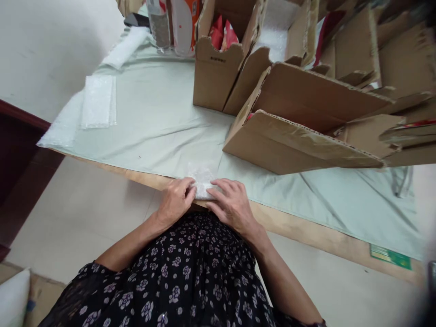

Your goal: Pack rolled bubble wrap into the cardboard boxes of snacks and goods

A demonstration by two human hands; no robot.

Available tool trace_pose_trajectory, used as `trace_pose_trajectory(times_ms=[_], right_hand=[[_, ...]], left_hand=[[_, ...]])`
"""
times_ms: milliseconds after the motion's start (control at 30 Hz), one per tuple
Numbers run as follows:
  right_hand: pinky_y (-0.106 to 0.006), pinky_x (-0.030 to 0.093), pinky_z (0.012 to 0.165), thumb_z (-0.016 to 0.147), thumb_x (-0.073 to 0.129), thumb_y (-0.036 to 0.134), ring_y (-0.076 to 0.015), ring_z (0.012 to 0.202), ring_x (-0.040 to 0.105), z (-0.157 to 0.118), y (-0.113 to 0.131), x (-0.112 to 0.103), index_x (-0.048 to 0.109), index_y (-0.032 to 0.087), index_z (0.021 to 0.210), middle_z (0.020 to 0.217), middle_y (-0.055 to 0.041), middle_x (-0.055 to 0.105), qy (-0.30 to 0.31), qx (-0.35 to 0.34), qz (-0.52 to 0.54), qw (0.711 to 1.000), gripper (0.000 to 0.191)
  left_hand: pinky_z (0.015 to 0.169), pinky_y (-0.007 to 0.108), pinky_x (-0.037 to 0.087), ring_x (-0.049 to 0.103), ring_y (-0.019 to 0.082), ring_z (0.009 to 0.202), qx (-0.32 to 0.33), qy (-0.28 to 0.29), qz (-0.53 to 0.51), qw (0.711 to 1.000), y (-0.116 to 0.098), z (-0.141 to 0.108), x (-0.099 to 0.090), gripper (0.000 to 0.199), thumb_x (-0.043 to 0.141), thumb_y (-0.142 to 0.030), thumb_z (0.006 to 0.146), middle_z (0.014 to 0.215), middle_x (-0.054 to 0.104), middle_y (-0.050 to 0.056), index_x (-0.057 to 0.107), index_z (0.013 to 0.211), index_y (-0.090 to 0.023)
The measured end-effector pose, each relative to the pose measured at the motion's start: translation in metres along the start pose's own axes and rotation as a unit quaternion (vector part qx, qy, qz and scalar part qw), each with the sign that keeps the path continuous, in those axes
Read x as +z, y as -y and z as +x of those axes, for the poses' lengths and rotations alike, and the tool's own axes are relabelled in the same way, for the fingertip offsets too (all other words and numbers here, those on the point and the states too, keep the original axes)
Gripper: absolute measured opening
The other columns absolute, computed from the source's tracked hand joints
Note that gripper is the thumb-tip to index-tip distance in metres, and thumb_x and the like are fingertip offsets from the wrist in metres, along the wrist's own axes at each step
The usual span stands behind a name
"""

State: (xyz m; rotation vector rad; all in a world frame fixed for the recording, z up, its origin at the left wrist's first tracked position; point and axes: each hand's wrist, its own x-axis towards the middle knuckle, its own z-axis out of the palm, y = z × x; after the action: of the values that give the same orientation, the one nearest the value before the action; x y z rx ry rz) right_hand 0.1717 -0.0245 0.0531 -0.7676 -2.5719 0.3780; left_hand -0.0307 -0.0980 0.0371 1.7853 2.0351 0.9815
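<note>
A small piece of clear bubble wrap [205,181] lies partly folded at the near edge of the table, between my two hands. My left hand [177,200] holds its left side, thumb and fingers closed on the edge. On the right side, my right hand [231,202] has its fingers bent and pressed on the wrap, with the thumb at the near edge. Whether anything lies inside the fold is too small to tell.
Open cardboard boxes [289,136] stand at the right and back of the cloth-covered table [153,118]. Flat bubble wrap sheets [98,101] lie at the left. A clear jar [159,27] stands at the back. A green card [390,255] is at the right front edge.
</note>
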Motion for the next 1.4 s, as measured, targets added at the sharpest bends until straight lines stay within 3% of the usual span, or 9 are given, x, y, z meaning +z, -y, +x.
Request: trace_pose_trajectory(times_ms=[200, 367, 467, 600, 767, 967, 1100, 1267, 1400], right_hand=[[-0.04, 0.051, 0.09, 0.102, 0.057, 0.029, -0.0225, 0.091, 0.072, 0.005, -0.004, 0.009, 0.076, 0.022, 0.105, 0.101, -0.0074, 0.081, -0.052, 0.171, 0.133, 0.975, 0.02], [-0.033, 0.055, 0.076, 0.099, 0.059, 0.044, -0.0209, 0.084, 0.072, 0.006, 0.01, -0.002, 0.075, 0.022, 0.104, 0.097, -0.0052, 0.079, -0.019, 0.301, 0.358, 0.884, 0.027], [-0.037, 0.056, 0.085, 0.097, 0.06, 0.043, -0.0229, 0.091, 0.071, 0.002, 0.016, -0.011, 0.074, 0.022, 0.099, 0.098, -0.0059, 0.078, -0.028, 0.3, 0.35, 0.887, 0.025], [-0.051, 0.051, 0.102, 0.09, 0.07, 0.049, -0.0304, 0.117, 0.066, -0.006, 0.003, -0.032, 0.071, 0.026, 0.119, 0.13, -0.0123, 0.07, -0.108, 0.288, 0.246, 0.919, 0.037], [-0.047, 0.056, 0.098, 0.081, 0.076, 0.065, -0.0318, 0.123, 0.067, -0.009, -0.018, -0.061, 0.05, 0.025, 0.151, 0.144, -0.0165, 0.064, 0.012, 0.202, 0.327, 0.923, 0.085], [-0.031, 0.054, 0.07, 0.097, 0.061, 0.037, -0.0198, 0.076, 0.07, -0.006, -0.013, -0.09, 0.073, 0.023, 0.09, 0.085, -0.003, 0.078, 0.095, 0.207, 0.215, 0.95, 0.019], [-0.029, 0.054, 0.064, 0.096, 0.063, 0.039, -0.0183, 0.072, 0.07, -0.01, -0.024, -0.146, 0.075, 0.026, 0.093, 0.084, -0.0026, 0.077, 0.001, 0.21, 0.179, 0.961, 0.018], [-0.035, 0.052, 0.069, 0.084, 0.078, 0.039, -0.0187, 0.073, 0.065, 0.003, -0.065, -0.221, 0.076, 0.025, 0.101, 0.088, -0.0042, 0.075, -0.308, 0.273, -0.056, 0.91, 0.022], [-0.031, 0.046, 0.065, 0.085, 0.073, 0.032, -0.0134, 0.069, 0.057, 0.033, -0.092, -0.243, 0.074, 0.018, 0.099, 0.084, -0.005, 0.072, -0.283, 0.276, -0.135, 0.908, 0.02]], left_hand=[[0.072, 0.028, 0.057, 0.068, 0.016, 0.076, -0.11, -0.015, -0.183, 0.977, -0.01, -0.005, -0.019, 0.027, 0.067, -0.038, 0.095, 0.092, 0.074, 0.006, 0.07, 0.112, -0.017], [0.097, 0.036, 0.06, 0.073, 0.024, 0.112, -0.207, 0.089, -0.413, 0.883, -0.025, -0.003, -0.013, 0.047, 0.072, -0.04, 0.09, 0.126, 0.075, 0.013, 0.065, 0.13, -0.016], [0.099, 0.037, 0.06, 0.073, 0.024, 0.112, -0.203, 0.108, -0.466, 0.854, -0.029, 0.003, -0.003, 0.041, 0.071, -0.037, 0.089, 0.121, 0.077, 0.012, 0.066, 0.124, -0.016], [0.088, 0.033, 0.061, 0.074, 0.021, 0.096, -0.167, 0.131, -0.431, 0.877, -0.034, 0.01, -0.002, 0.029, 0.067, -0.03, 0.089, 0.109, 0.079, 0.009, 0.069, 0.114, -0.017], [0.082, 0.03, 0.058, 0.07, 0.018, 0.086, -0.004, 0.143, -0.3, 0.943, -0.055, 0.018, -0.006, 0.022, 0.062, -0.015, 0.085, 0.094, 0.076, 0.004, 0.072, 0.105, -0.019], [0.077, 0.027, 0.057, 0.068, 0.016, 0.082, 0.095, 0.13, -0.268, 0.95, -0.064, 0.025, 0.007, 0.024, 0.062, -0.012, 0.086, 0.089, 0.071, 0.003, 0.069, 0.108, -0.018], [0.087, 0.034, 0.06, 0.071, 0.02, 0.095, 0.088, 0.124, -0.289, 0.945, -0.056, 0.031, 0.006, 0.035, 0.065, -0.023, 0.09, 0.102, 0.072, 0.007, 0.064, 0.125, -0.019], [0.082, 0.034, 0.062, 0.072, 0.019, 0.089, 0.062, 0.116, -0.267, 0.955, -0.046, 0.034, 0.016, 0.022, 0.062, -0.02, 0.092, 0.097, 0.074, 0.007, 0.068, 0.113, -0.019], [0.076, 0.032, 0.061, 0.073, 0.019, 0.086, 0.099, 0.091, -0.236, 0.962, -0.04, 0.027, 0.035, 0.019, 0.059, -0.013, 0.09, 0.093, 0.075, 0.006, 0.069, 0.105, -0.019]])
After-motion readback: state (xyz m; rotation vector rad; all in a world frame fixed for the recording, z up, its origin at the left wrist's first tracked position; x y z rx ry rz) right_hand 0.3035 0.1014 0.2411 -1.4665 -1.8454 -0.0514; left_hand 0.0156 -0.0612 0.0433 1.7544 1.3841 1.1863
